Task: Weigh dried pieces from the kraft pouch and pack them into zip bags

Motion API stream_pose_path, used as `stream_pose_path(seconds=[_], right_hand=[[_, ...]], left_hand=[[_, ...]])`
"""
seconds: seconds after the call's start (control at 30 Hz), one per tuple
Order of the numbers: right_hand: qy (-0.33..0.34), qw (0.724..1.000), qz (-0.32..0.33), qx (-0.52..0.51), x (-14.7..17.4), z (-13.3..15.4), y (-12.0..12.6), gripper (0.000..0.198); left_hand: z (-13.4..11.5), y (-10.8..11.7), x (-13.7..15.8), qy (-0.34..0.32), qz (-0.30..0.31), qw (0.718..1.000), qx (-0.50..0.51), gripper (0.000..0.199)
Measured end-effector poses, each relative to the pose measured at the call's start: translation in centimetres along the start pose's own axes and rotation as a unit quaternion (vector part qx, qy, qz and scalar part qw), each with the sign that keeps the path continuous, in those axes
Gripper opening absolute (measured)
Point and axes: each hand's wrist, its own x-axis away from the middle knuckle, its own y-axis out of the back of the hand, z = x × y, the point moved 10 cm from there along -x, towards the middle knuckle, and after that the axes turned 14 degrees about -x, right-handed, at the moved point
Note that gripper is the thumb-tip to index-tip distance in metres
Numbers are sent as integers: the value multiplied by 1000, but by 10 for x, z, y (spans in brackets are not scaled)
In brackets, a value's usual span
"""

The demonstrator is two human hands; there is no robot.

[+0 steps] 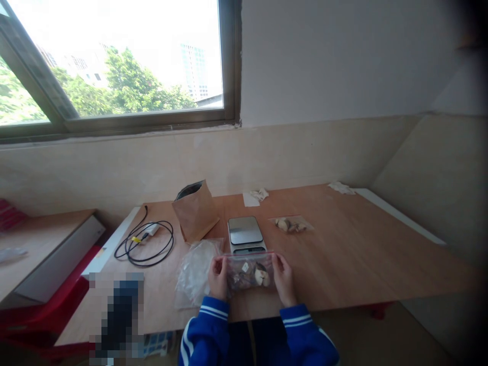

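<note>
Between my hands a clear zip bag (pixel 249 277) is stretched by its red-edged top, with several pale and dark dried pieces inside, perhaps mushrooms. My left hand (pixel 218 277) pinches its left upper corner, and my right hand (pixel 283 277) pinches the right one. Just beyond the bag stands a digital scale (pixel 246 231) with a bare metal plate; the bag's top edge partly covers its display. A stack of clear plastic bags (pixel 196 274) lies beside my left hand. Farther right, a second filled zip bag (pixel 292 224) rests on the table.
An open brown paper pouch (pixel 196 212) stands behind the bag stack. Left of it lies a coiled black cable (pixel 145 244) with a white plug. Crumpled white paper (pixel 259 195) sits near the wall. A blurred dark object (pixel 120 315) is at the table's front left.
</note>
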Motion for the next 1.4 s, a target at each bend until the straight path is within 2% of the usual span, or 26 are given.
stream_pose_path(seconds=[0.17, 0.3, 0.53, 0.73, 0.87, 1.1, 1.4], right_hand=[[-12, 999, 22, -21, 2, -2, -4, 41], [-10, 999, 28, -45, 1, -2, -6, 40], [-17, 998, 26, -53, -9, -10, -14, 41], [-19, 999, 10, -41, -9, -19, -9, 42], [-20, 999, 16, -32, -10, -22, -9, 41], [-4, 999, 15, -30, -9, -11, -12, 38], [-11, 997, 36, -68, -9, -5, -17, 38]], left_hand=[[5, -5, 0, 31, 20, 999, 25, 37], [9, -9, -3, 22, 37, 999, 27, 39], [21, -3, -9, 17, 20, 1000, 10, 37], [15, -3, -8, -3, 31, 999, -30, 30], [12, -1, -6, 14, 22, 999, -22, 28], [-1, -1, -4, 9, 24, 999, -23, 27], [2, -10, -4, 3, 52, 999, 1, 29]])
